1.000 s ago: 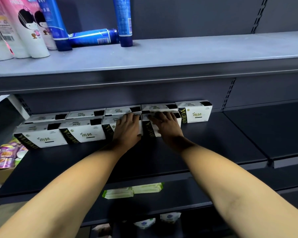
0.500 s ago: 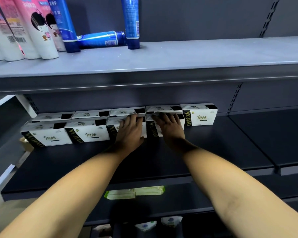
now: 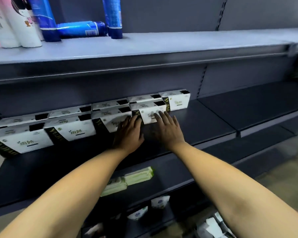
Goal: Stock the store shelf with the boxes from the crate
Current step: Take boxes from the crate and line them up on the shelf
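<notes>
Boxes [image 3: 70, 131] sit two rows deep, left of the end box [image 3: 176, 101]. Your left hand [image 3: 128, 133] and right hand [image 3: 167, 129]: flat, fingers straight, gripping nothing, pressing the two front boxes [image 3: 150, 112] nearest it. Push evenly, low on the faces, so neither tips or skews.

Nine boxes [image 3: 70, 131] stand on the dark grey shelf [image 3: 213, 117], in two rows near its rear wall. Each is white and oblong, with a black band of gold lettering at the left end of the front face, dark printed characters, and a black rectangle on top. The front row has four boxes set end to end. The back row has five, close behind the front row. The end box [image 3: 176, 102] of the back row, furthest toward the shelf's right, shows its whole front face. All sit flat, facing the shelf's front edge.
</notes>
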A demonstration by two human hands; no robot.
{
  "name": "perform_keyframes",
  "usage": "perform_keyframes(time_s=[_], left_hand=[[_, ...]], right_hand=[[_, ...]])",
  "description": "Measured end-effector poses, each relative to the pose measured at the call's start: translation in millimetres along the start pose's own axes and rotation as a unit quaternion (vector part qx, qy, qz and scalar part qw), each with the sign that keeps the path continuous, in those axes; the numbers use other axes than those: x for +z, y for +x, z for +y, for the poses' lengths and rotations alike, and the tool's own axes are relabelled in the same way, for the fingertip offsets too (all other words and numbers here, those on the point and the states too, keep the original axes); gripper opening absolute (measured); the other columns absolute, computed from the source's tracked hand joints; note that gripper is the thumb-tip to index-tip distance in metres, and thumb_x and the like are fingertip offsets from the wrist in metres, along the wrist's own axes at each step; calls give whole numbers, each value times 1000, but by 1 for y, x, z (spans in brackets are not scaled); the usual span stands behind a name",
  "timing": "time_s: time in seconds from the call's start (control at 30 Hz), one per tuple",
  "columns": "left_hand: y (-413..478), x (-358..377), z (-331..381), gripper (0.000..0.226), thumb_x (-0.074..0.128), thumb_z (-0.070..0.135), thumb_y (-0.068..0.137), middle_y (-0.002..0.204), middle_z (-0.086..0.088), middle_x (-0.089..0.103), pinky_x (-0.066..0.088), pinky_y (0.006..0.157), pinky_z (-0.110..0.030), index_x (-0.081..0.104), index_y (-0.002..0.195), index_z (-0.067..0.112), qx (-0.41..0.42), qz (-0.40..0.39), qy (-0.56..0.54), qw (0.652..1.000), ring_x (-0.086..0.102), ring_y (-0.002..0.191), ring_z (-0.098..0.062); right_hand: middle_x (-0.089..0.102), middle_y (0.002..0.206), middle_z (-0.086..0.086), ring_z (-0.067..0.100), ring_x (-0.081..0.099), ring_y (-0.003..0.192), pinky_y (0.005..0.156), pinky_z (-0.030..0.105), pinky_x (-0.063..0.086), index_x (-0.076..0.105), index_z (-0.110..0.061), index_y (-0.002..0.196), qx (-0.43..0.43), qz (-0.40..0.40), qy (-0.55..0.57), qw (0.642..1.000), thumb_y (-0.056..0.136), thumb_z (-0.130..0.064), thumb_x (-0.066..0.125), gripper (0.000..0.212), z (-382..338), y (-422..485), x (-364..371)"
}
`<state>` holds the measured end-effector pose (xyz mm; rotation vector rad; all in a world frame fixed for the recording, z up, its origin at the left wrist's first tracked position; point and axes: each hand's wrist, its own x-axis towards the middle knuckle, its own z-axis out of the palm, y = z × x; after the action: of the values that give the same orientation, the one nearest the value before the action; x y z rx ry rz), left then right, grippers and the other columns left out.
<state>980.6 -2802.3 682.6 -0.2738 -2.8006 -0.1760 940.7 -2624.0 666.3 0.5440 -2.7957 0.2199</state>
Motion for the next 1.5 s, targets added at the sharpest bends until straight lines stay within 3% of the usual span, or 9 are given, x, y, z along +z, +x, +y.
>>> perform_keyframes(time_s=[0.1, 0.17, 0.37, 0.67, 0.87, 1.03, 1.17, 1.27, 1.5], left_hand=[[-13, 4, 17, 62, 60, 30, 88, 156, -10, 29, 29, 109, -45, 40, 143, 9, 42, -30, -22, 998, 29, 141, -32], [-22, 8, 35, 64, 57, 30, 90, 157, -11, 25, 25, 111, -43, 35, 146, 9, 106, -59, -18, 992, 26, 142, -33], [-78, 22, 116, 63, 57, 36, 91, 154, -9, 30, 32, 108, -45, 35, 145, 11, 259, -92, -22, 961, 27, 143, -29], [-156, 37, 239, 56, 54, 40, 93, 139, -4, 41, 42, 95, -40, 36, 139, 13, 332, -155, -55, 929, 42, 128, -26], [-204, 49, 344, 58, 51, 42, 94, 139, -6, 40, 43, 94, -41, 33, 140, 11, 343, -185, -48, 920, 42, 126, -28], [-256, 59, 423, 59, 50, 43, 95, 140, -6, 40, 42, 95, -43, 33, 142, 12, 320, -238, -49, 916, 41, 128, -29], [-291, 70, 477, 53, 51, 43, 95, 137, -8, 42, 43, 94, -45, 37, 135, 12, 297, -273, -56, 913, 42, 126, -30], [-307, 75, 501, 58, 51, 43, 96, 142, -9, 39, 42, 95, -46, 33, 141, 11, 291, -285, -61, 911, 39, 130, -31], [-304, 94, 519, 53, 52, 42, 95, 136, -6, 43, 42, 93, -43, 36, 137, 14, 260, -288, -81, 918, 42, 126, -28]], right_hand=[[44, 149, 15, 34, 36, 141, 114, 54, 28, 40, -7, 147, 63, 50, -7, 997, 89, -40, 63, 70, -1, -44, 0], [49, 144, 17, 36, 42, 136, 109, 57, 36, 45, -4, 143, 105, 60, -21, 992, 83, -37, 69, 72, 0, -78, -5], [37, 153, 8, 27, 33, 142, 113, 46, 34, 32, -10, 150, 212, 7, -80, 974, 92, -43, 59, 72, 19, -207, -27], [48, 144, 10, 27, 43, 135, 109, 44, 38, 44, -8, 143, 327, -1, -87, 941, 84, -43, 69, 73, 65, -368, -56], [50, 141, 4, 22, 43, 133, 110, 39, 36, 43, -10, 142, 358, -4, -65, 931, 86, -44, 67, 70, 112, -469, -74], [56, 132, 12, 30, 51, 126, 104, 44, 43, 50, -4, 136, 379, -24, -37, 924, 79, -37, 76, 71, 159, -559, -84], [41, 150, 8, 27, 32, 143, 116, 41, 25, 34, -10, 149, 373, -70, -49, 924, 90, -42, 64, 74, 188, -621, -99], [34, 155, 4, 24, 23, 147, 119, 38, 18, 27, -13, 152, 376, -74, -44, 923, 93, -41, 60, 73, 200, -652, -108], [34, 155, 3, 24, 23, 147, 119, 39, 20, 26, -14, 152, 362, -93, -38, 927, 95, -42, 57, 70, 226, -662, -108]])
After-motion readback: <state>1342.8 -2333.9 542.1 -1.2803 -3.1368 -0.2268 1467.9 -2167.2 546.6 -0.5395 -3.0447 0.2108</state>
